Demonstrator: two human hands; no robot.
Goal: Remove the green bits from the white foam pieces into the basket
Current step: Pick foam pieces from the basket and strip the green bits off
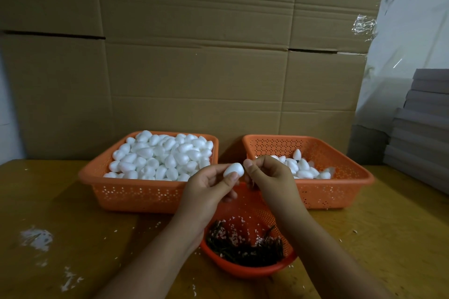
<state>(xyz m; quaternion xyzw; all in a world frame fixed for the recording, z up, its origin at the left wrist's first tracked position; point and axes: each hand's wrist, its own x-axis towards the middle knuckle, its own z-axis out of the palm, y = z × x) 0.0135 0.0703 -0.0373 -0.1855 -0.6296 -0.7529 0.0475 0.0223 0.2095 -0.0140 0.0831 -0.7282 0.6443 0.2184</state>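
My left hand (206, 187) pinches a white egg-shaped foam piece (233, 169) between thumb and fingers, above the near basket. My right hand (269, 177) is right beside it, thumb and fingers curled close at the piece's right end; whether they grip a green bit is hidden. Below both hands sits a round orange basket (252, 270) holding dark green bits (243, 247) and white crumbs. The left orange basket (136, 192) is heaped with white foam pieces (160, 155). The right orange basket (340, 192) holds a smaller pile of foam pieces (303, 167).
All baskets stand on a wooden table (73, 226) scattered with white foam crumbs (36, 238). A wall of cardboard (194, 56) rises right behind the baskets. Stacked grey boards (422, 128) and plastic sheeting stand at the right.
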